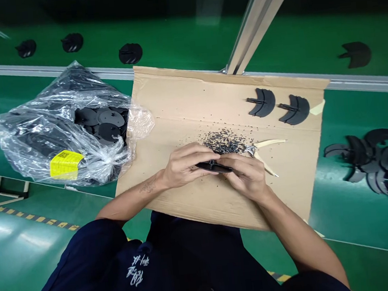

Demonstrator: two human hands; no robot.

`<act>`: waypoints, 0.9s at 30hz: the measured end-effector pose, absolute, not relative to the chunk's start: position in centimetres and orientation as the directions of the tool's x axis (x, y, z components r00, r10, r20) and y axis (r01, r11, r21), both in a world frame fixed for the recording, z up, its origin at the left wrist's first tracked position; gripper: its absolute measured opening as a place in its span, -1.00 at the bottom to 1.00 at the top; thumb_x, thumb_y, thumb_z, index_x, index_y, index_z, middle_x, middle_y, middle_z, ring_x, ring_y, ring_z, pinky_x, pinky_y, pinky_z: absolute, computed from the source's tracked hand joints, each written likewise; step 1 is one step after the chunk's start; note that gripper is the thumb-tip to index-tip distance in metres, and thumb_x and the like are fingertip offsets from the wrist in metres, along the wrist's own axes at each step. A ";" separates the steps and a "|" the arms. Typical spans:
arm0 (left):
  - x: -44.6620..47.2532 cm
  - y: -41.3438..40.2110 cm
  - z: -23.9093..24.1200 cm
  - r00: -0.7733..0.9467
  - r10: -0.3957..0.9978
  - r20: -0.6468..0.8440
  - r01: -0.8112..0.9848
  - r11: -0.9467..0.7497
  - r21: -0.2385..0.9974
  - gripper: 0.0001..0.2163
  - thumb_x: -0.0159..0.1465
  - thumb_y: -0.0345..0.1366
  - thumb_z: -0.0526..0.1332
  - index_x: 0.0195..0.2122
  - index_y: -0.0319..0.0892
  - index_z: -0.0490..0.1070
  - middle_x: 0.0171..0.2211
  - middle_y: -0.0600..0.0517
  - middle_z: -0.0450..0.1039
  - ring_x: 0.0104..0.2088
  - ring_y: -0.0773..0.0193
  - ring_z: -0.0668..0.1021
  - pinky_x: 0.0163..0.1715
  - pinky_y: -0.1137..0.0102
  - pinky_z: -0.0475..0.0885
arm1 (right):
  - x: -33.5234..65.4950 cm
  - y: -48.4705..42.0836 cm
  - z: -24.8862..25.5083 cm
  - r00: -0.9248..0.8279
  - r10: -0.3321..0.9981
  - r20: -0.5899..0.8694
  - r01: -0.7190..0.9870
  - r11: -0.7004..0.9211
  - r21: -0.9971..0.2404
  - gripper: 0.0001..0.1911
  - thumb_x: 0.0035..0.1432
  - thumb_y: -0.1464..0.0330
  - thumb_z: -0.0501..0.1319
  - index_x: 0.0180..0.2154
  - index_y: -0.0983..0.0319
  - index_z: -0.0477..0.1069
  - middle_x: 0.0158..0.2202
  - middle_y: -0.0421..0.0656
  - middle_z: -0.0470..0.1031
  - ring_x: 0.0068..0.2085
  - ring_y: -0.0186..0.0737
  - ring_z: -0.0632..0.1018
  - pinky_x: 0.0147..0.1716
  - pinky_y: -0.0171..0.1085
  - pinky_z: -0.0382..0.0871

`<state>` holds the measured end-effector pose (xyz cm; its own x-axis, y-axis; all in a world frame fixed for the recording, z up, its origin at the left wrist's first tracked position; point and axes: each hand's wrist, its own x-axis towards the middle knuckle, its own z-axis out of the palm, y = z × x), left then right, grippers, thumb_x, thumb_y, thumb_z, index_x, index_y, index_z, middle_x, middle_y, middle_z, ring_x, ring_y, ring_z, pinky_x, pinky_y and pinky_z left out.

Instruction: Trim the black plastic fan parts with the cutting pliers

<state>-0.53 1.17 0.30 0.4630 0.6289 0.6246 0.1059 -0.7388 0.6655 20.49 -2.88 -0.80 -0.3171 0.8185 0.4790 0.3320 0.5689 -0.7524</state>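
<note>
Both hands meet over a sheet of brown cardboard (182, 96). My left hand (182, 165) and my right hand (246, 174) are closed on the two ends of a flat black plastic disc (213, 166), seen edge-on between the fingers. Just beyond them lies a small pile of black plastic trimmings (224, 141). Cream-handled cutters (265, 150) rest on the cardboard beside my right hand. Two black half-disc pieces (261, 102) (294, 109) lie at the cardboard's far right.
A clear plastic bag (65, 126) full of black discs, with a yellow label (65, 164), sits to the left. A heap of black half-discs (377, 160) lies on the green surface at right. More black parts (130, 53) sit beyond a metal rail (46, 70).
</note>
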 end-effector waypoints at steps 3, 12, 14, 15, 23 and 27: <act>-0.5 1.1 0.0 0.478 0.610 0.632 0.126 -0.760 0.638 -0.78 0.37 -0.29 0.29 0.00 -0.22 0.53 -0.23 -0.10 0.62 -0.22 0.30 0.65 -0.20 0.38 0.60 | 20.5 -2.8 -0.7 -0.341 0.810 0.477 0.347 0.580 -0.737 -0.85 0.35 0.40 0.21 -0.10 0.18 0.54 -0.17 -0.03 0.66 -0.23 -0.16 0.69 -0.29 -0.27 0.63; -0.5 1.5 0.1 0.497 0.619 0.607 0.131 -0.746 0.653 -0.72 0.28 -0.22 0.39 -0.02 -0.22 0.54 -0.26 -0.06 0.62 -0.25 0.32 0.64 -0.24 0.42 0.60 | 20.7 -2.9 -0.9 -0.378 0.803 0.461 0.374 0.588 -0.717 -0.84 0.36 0.39 0.22 -0.09 0.20 0.55 -0.16 -0.03 0.67 -0.21 -0.16 0.69 -0.24 -0.27 0.62; -0.6 1.5 0.3 0.499 0.613 0.613 0.107 -0.745 0.658 -0.71 0.24 -0.22 0.42 -0.06 -0.22 0.55 -0.28 -0.04 0.62 -0.27 0.32 0.64 -0.25 0.43 0.60 | 20.8 -3.0 -1.0 -0.394 0.794 0.462 0.390 0.600 -0.698 -0.83 0.36 0.39 0.21 -0.08 0.20 0.56 -0.15 -0.02 0.67 -0.20 -0.15 0.70 -0.23 -0.26 0.63; -0.6 1.5 0.4 0.503 0.608 0.614 0.098 -0.746 0.659 -0.73 0.24 -0.23 0.42 -0.08 -0.22 0.55 -0.29 -0.04 0.62 -0.27 0.32 0.64 -0.25 0.42 0.60 | 20.8 -3.0 -1.1 -0.403 0.790 0.462 0.399 0.606 -0.688 -0.83 0.36 0.39 0.21 -0.07 0.20 0.56 -0.14 -0.02 0.67 -0.21 -0.14 0.70 -0.23 -0.25 0.63; -0.6 1.1 0.4 0.498 0.631 0.595 0.104 -0.725 0.681 -0.83 0.31 -0.30 0.35 -0.10 -0.23 0.56 -0.28 -0.08 0.64 -0.26 0.31 0.66 -0.22 0.43 0.60 | 20.6 -2.9 -0.8 -0.386 0.786 0.484 0.370 0.612 -0.699 -0.84 0.35 0.42 0.22 -0.09 0.19 0.55 -0.16 -0.04 0.66 -0.20 -0.16 0.69 -0.25 -0.28 0.60; -0.4 0.9 0.6 0.472 0.655 0.591 0.116 -0.710 0.694 -0.84 0.32 -0.32 0.34 -0.10 -0.22 0.57 -0.27 -0.07 0.65 -0.26 0.31 0.67 -0.21 0.43 0.60 | 20.5 -2.9 -0.7 -0.391 0.767 0.508 0.384 0.638 -0.667 -0.85 0.33 0.45 0.23 -0.08 0.21 0.53 -0.17 -0.02 0.66 -0.22 -0.15 0.69 -0.28 -0.28 0.59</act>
<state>-0.42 0.91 0.59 0.4717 0.6548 0.5906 0.1164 -0.7101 0.6944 20.46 -2.91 -0.74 -0.3909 0.7672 0.5085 0.3841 0.6380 -0.6674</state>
